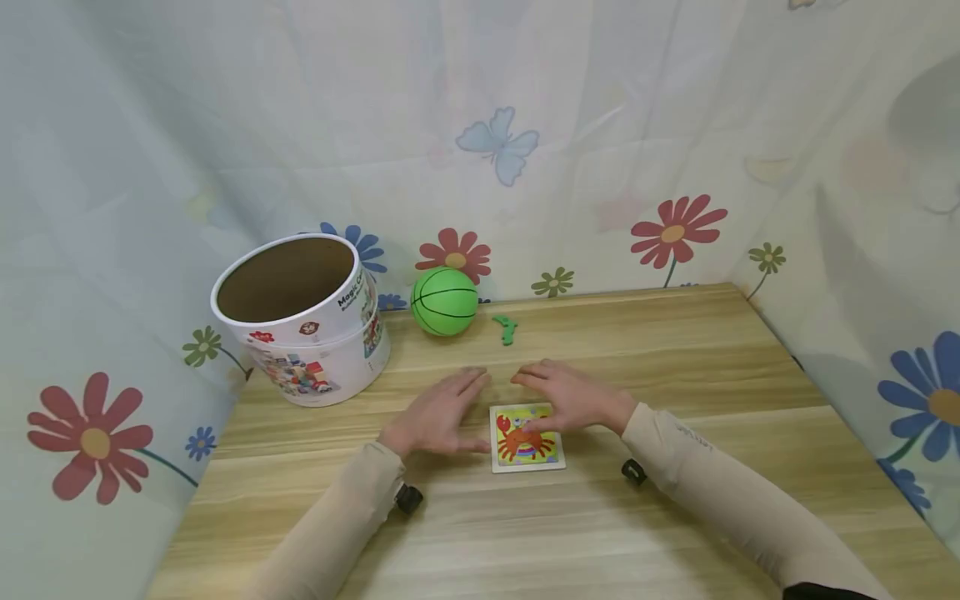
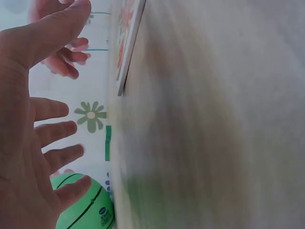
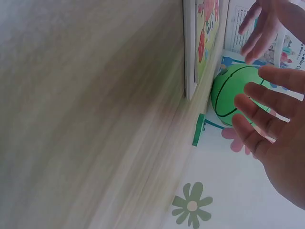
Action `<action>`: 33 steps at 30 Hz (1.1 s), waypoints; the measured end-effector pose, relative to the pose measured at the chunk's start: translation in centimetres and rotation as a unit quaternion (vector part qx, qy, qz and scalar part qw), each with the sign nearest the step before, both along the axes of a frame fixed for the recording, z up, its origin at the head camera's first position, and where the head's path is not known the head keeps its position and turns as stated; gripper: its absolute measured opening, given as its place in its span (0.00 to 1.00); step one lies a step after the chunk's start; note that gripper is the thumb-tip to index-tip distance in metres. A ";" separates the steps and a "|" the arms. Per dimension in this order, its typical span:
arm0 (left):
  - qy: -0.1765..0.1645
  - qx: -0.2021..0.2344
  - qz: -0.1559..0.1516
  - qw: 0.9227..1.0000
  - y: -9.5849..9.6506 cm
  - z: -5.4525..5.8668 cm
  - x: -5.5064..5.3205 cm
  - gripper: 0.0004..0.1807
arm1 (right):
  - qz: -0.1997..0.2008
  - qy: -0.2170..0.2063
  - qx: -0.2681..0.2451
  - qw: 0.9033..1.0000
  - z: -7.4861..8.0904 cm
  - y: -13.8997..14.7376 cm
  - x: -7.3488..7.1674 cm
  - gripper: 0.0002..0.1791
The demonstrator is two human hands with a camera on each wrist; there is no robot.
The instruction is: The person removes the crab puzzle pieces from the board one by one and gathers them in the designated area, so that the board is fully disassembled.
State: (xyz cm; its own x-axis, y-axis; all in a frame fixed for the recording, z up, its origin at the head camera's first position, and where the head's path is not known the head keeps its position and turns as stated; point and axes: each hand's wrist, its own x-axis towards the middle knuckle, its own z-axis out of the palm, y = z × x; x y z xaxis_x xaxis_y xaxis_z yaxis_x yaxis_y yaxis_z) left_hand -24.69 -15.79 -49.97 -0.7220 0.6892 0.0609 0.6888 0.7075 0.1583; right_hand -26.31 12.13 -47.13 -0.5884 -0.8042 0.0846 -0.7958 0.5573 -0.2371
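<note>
Looks prob done w/ crab board [image 1: 525, 447], flat abt midway btwn side edges of table [image 1: 622, 337]; partly behind R hand [image 1: 575, 400], so can't confirm every pc. Gripping nada w/ that or L hand [image 1: 441, 415], fingers loosely spread. Nr back edge: green bit [image 1: 507, 331], use unclear.

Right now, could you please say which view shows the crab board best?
The head view, where the crab board appears nearly whole from above; both wrist views show it steeply slanted and cropped.
</note>
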 end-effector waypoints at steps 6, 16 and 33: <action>-0.004 -0.016 0.006 1.000 0.2 -0.6 0.5 0.62 | 0.007 -0.002 0.003 1.000 -0.2 -0.4 0.0 0.40; -0.011 -0.020 0.006 1.000 0.4 -0.9 1.1 0.59 | 0.011 -0.026 0.013 1.000 -0.9 -1.4 0.2 0.38; -0.025 0.000 0.012 1.000 0.9 -1.4 1.6 0.55 | 0.016 -0.031 0.006 0.999 -2.0 -2.5 0.5 0.33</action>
